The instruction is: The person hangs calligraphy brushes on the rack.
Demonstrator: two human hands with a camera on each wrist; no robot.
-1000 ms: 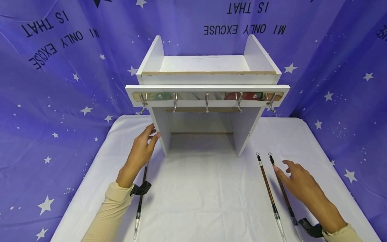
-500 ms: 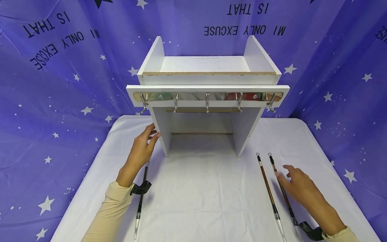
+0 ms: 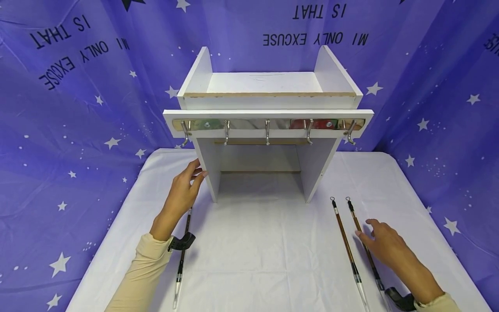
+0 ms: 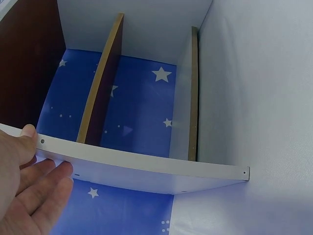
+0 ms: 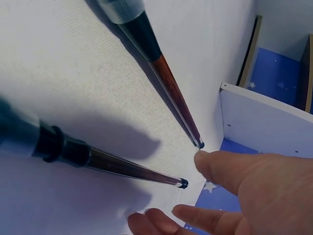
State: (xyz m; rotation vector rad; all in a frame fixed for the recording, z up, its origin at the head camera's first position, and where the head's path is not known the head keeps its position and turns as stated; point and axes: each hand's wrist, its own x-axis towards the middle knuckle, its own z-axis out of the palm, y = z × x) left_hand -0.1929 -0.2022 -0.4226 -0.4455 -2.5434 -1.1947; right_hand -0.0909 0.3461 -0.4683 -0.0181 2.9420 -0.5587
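By the left hand (image 3: 180,193), the left side panel (image 3: 212,162) of the white hook shelf (image 3: 269,103) was pinched at its front edge; by the right hand (image 3: 387,245) nothing was held, its fingers relaxed near the outer calligraphy brush (image 3: 373,268). That brush was seen beside the inner brush (image 3: 345,238) on the desk (image 3: 249,260), the third brush (image 3: 180,264) farther left. Light, stiff, smooth shafts were to be expected, best grasped midway, clear of the transparent caps (image 3: 361,293)

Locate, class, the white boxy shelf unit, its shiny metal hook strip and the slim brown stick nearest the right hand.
White boxy shelf unit (image 3: 269,102), head view: front board under upper shelf.
Shiny metal hook strip (image 3: 247,124), head view: plate between hooks.
Slim brown stick (image 3: 368,256), head view: shaft.
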